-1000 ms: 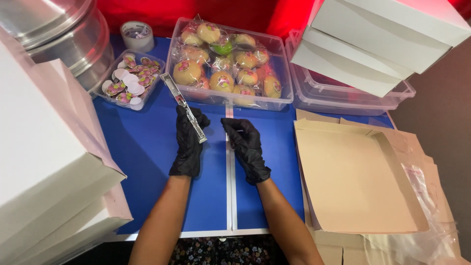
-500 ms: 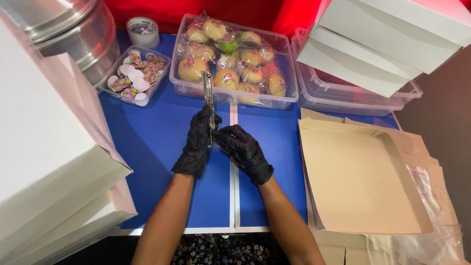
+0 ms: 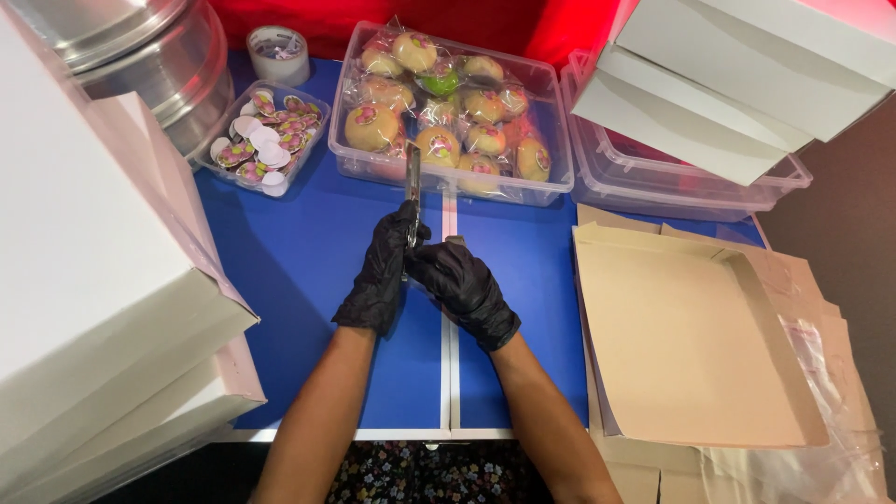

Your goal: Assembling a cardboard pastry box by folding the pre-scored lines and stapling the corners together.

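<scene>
Here both gloved hands meet over the middle of the blue table (image 3: 280, 280), right at its white centre seam. The left hand (image 3: 383, 275) is curled closed around the lower end of a slim metal tool (image 3: 413, 191), probably a stapler or sealer, holding it upright so the free end points away toward the food tub. The right hand (image 3: 462, 285) is closed too, fingers bent over the tool's base beside the left hand, touching it; whether it grips the tool or some small part there is hidden, can't tell. Two-handed hold looks like steadying or working the tool's bottom end.

Just beyond the tool tip sits the clear tub (image 3: 551, 140) of wrapped round buns. Left of it is a small clear tray (image 3: 210, 154) of round stickers, with a tape roll (image 3: 278, 54) behind. An open brown cardboard box (image 3: 691, 345) lies flat on the right, with plastic film at its edge. Stacked white boxes (image 3: 93, 280) on the left, metal pans (image 3: 140, 56) top left.
</scene>
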